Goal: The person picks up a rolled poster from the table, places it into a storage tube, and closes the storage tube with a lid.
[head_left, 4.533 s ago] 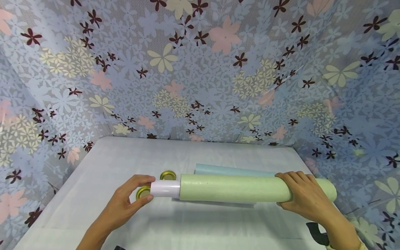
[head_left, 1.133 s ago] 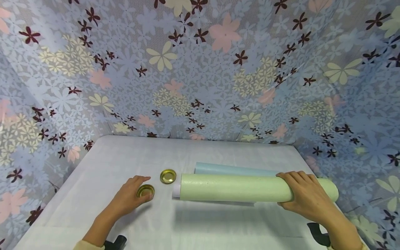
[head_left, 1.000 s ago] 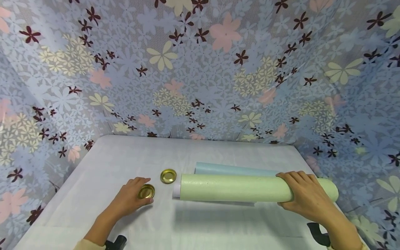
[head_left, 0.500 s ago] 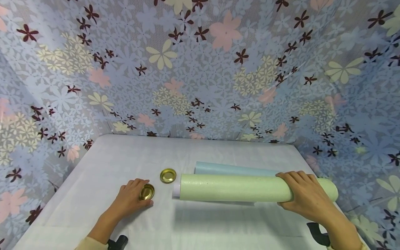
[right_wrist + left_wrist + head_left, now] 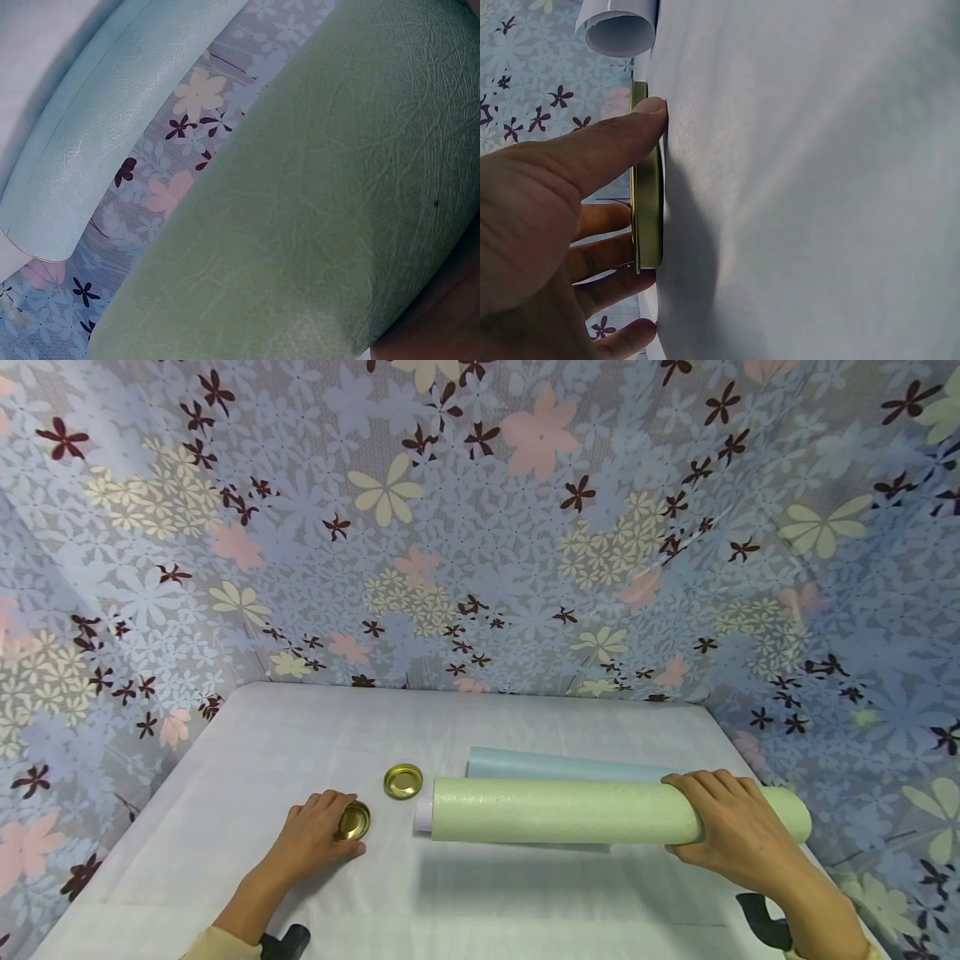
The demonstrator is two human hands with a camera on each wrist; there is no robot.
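Observation:
My left hand (image 5: 311,837) rests low over the white table and holds a shallow gold lid (image 5: 353,821) by its edge. In the left wrist view the thumb lies along the rim of this lid (image 5: 649,217), with the other fingers on its far side. My right hand (image 5: 727,827) grips a long light green roll (image 5: 562,810) from above, near its right end. That roll, wrinkle-textured in the right wrist view, casts a shadow on the table. A second gold lid (image 5: 403,782) lies just behind and right of the held one.
Behind the green roll lies a pale blue roll (image 5: 555,765), mostly covered by it. A white roll (image 5: 423,817) shows past the green roll's left end and along its lower edge. Flowered cloth (image 5: 480,527) surrounds the white table (image 5: 300,727).
Several seconds ago my left hand held a white cylinder at the green roll's left end; that cylinder is out of sight. The hand has since lowered and closed around the gold lid.

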